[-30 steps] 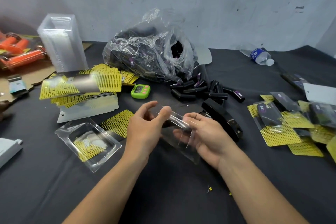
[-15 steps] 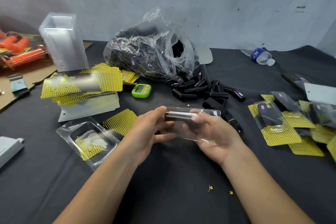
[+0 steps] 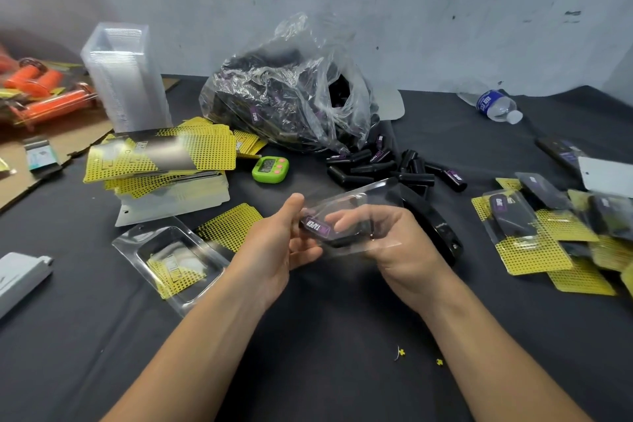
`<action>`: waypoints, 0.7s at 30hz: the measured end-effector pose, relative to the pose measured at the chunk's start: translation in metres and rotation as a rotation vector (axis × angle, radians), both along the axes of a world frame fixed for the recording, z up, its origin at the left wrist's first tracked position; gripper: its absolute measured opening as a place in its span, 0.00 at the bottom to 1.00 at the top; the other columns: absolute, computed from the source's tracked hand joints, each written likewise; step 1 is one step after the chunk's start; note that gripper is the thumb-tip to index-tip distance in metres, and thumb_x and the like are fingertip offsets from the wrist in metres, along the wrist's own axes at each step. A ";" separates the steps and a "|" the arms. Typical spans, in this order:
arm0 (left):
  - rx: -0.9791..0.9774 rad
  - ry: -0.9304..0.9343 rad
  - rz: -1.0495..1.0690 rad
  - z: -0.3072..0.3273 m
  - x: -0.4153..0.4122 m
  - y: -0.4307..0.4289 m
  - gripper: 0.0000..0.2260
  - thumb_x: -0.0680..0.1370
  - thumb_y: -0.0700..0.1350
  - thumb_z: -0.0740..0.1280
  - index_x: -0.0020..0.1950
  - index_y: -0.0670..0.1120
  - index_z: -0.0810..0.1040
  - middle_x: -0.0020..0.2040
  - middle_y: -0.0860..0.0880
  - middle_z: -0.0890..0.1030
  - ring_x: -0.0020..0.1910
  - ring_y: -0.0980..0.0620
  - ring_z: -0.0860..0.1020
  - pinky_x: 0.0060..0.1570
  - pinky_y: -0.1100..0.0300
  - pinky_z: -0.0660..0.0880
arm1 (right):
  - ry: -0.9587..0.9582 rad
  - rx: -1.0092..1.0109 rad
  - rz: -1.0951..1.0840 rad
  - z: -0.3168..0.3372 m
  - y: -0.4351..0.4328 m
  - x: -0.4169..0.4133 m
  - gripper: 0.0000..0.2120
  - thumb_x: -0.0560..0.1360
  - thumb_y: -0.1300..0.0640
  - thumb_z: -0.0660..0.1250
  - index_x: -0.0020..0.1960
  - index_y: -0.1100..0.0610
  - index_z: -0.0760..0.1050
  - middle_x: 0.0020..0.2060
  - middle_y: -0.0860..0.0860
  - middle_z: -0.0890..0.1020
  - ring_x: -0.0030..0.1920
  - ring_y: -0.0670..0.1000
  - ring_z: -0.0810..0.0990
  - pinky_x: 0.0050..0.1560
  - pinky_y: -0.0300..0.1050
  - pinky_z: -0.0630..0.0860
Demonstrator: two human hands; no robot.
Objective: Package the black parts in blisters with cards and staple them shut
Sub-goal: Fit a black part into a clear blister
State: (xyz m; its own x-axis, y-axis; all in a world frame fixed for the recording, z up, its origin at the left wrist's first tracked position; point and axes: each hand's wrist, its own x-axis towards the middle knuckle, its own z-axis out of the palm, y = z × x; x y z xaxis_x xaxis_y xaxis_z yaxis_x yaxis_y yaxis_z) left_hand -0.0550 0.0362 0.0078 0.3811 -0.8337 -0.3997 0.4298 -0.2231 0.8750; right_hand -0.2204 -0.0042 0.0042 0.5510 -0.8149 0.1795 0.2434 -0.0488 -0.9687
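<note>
Both hands hold a clear blister (image 3: 356,202) above the table's middle. Inside it lies a black part (image 3: 317,226) with a purple label. My left hand (image 3: 274,250) grips the blister's left end, thumb on top. My right hand (image 3: 400,243) curls round its right end from below, fingers showing through the plastic. Behind my right hand lies a black stapler (image 3: 438,233). Loose black parts (image 3: 387,168) spill from a plastic bag (image 3: 291,92). Yellow cards (image 3: 161,154) are stacked at the left, with another blister (image 3: 171,257) holding a card in front of them.
A tall stack of clear blisters (image 3: 126,79) stands at the back left beside orange items (image 3: 44,92) on cardboard. A green timer (image 3: 270,168) sits mid-table. Finished packs (image 3: 534,233) pile at the right. A water bottle (image 3: 496,106) lies at the back right. A grey object (image 3: 20,277) sits at the left edge.
The blister has been turned in my hands from edge-on to tilted, so the black part's label now faces up. Both hands stayed above the middle of the table.
</note>
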 end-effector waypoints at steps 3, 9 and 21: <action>-0.025 -0.116 0.104 -0.003 0.001 -0.003 0.18 0.82 0.55 0.68 0.41 0.42 0.79 0.23 0.51 0.75 0.19 0.56 0.73 0.21 0.63 0.74 | -0.086 0.231 0.195 0.002 -0.003 -0.005 0.18 0.72 0.78 0.65 0.58 0.65 0.81 0.55 0.62 0.85 0.54 0.58 0.86 0.52 0.49 0.83; -0.023 -0.148 0.129 -0.008 0.000 -0.003 0.18 0.80 0.56 0.70 0.41 0.42 0.81 0.27 0.49 0.78 0.20 0.55 0.74 0.22 0.62 0.74 | -0.216 0.458 0.219 -0.001 -0.006 -0.004 0.21 0.69 0.62 0.74 0.60 0.62 0.75 0.58 0.63 0.83 0.52 0.60 0.85 0.54 0.53 0.84; -0.169 -0.294 0.333 -0.010 -0.001 0.002 0.11 0.78 0.56 0.74 0.51 0.49 0.80 0.31 0.51 0.82 0.31 0.50 0.80 0.28 0.52 0.77 | -0.123 0.631 0.204 -0.002 -0.009 -0.004 0.33 0.78 0.35 0.56 0.59 0.62 0.85 0.60 0.62 0.83 0.55 0.59 0.85 0.54 0.55 0.83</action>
